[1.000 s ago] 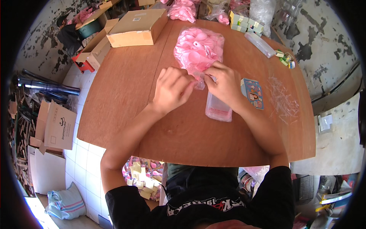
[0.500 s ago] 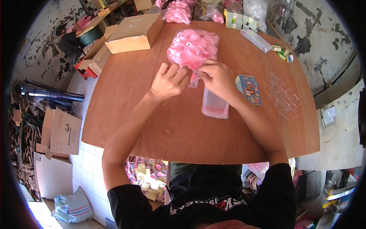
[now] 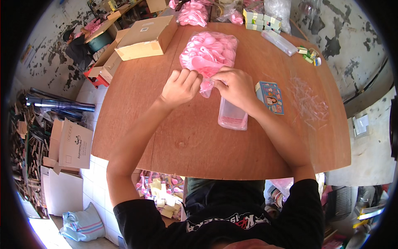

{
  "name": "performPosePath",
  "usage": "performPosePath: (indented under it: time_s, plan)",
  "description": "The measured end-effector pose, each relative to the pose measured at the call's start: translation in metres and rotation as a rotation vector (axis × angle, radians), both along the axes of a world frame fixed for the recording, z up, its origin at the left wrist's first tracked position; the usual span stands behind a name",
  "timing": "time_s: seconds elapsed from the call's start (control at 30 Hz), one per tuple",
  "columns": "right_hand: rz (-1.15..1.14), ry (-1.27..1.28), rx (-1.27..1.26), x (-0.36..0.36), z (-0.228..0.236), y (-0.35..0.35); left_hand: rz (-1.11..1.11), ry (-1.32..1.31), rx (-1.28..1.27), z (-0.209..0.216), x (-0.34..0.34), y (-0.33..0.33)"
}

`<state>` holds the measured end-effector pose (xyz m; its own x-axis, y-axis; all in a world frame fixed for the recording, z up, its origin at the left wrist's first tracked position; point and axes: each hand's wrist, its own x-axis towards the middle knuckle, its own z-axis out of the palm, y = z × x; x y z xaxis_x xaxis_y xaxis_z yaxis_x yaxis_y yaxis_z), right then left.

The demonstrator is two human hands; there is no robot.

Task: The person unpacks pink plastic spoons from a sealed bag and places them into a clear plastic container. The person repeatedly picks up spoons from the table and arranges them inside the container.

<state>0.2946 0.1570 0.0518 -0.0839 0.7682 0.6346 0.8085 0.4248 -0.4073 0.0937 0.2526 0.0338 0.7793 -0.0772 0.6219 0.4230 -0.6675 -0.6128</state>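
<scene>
A clear plastic bag full of pink items lies on the brown wooden table ahead of me. My left hand and my right hand both pinch the bag's twisted near end, fingers closed on the plastic. A clear rectangular plastic box with pink contents lies partly under my right wrist. To the right of that hand sits a small blue printed carton.
A flat cardboard box lies at the table's far left. More pink-filled bags, small yellow-white boxes and a long clear case line the far edge. Thin clear plastic pieces are scattered at right. Cardboard and clutter cover the floor at left.
Both hands have slid away from me, from the clear box up to the bag's near end, and now grip it together.
</scene>
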Motion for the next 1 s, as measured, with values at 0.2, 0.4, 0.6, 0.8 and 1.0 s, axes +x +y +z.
performPosePath:
  time_s: [0.2, 0.4, 0.6, 0.8, 1.0]
  plan:
    - [-0.081, -0.026, 0.004, 0.0, -0.003, -0.001, 0.021, -0.111, -0.22, -0.008, -0.009, -0.022]
    - [-0.014, 0.07, 0.094, -0.001, -0.012, -0.001, 0.008, -0.593, -1.147, -0.018, 0.003, -0.057]
    - [-0.009, -0.008, 0.095, -0.002, -0.013, -0.007, 0.081, -0.956, -1.963, -0.006, 0.019, -0.061]
    - [-0.016, -0.024, -0.076, -0.012, -0.008, -0.009, -0.046, -0.841, -1.874, -0.035, 0.017, -0.053]
    - [0.015, -0.1, -0.013, -0.007, -0.011, -0.006, 0.022, -0.709, -1.901, -0.035, 0.01, -0.051]
